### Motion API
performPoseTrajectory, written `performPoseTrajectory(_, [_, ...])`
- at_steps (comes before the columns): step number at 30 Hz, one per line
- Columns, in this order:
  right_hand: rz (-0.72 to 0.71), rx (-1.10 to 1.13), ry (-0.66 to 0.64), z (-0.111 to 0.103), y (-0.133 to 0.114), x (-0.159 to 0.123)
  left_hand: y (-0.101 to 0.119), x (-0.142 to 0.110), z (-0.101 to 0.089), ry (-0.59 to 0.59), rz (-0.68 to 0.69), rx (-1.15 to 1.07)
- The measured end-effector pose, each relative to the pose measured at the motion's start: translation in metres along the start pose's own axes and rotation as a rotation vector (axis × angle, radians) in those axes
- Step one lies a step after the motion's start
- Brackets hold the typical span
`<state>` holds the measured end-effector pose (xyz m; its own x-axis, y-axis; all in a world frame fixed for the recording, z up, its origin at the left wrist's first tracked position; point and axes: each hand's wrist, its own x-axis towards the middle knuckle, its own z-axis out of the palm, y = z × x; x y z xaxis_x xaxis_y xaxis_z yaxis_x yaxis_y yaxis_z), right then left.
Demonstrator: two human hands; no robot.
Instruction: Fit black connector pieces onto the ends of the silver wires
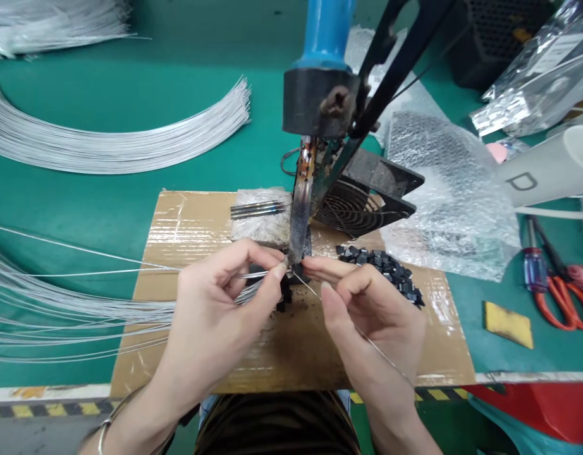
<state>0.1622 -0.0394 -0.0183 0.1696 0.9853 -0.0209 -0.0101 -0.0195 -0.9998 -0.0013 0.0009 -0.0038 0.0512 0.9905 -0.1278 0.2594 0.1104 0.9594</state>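
My left hand [220, 316] pinches the end of a thin grey-white wire [83, 248] between thumb and forefinger, right at the tip of a soldering iron. That soldering iron [300, 221] points downward, its blue handle clamped in a black stand. A thin strand of solder wire [386, 358] runs across my right hand [372, 322], which is closed on it, and the strand's end reaches the iron's tip. Fingertips of both hands nearly meet there, and the joint between them is too small to make out. Beneath my left hand lies a bundle of similar wires [144, 314].
Cardboard [149, 240] covers the green bench. Small black parts [386, 272] are heaped on the right, near a black fan [353, 202]. Behind are a fibrous pad [263, 230] and another wire bundle [130, 151]. A yellow sponge [508, 323] and red-handled scissors [564, 303] lie right.
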Motion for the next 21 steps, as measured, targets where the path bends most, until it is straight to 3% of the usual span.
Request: performPoseTrajectory(21, [-0.012,-0.011,0.001,0.0006,-0.0001,-0.001,-0.0007,-0.0011,-0.001,0.009,0.024,0.021])
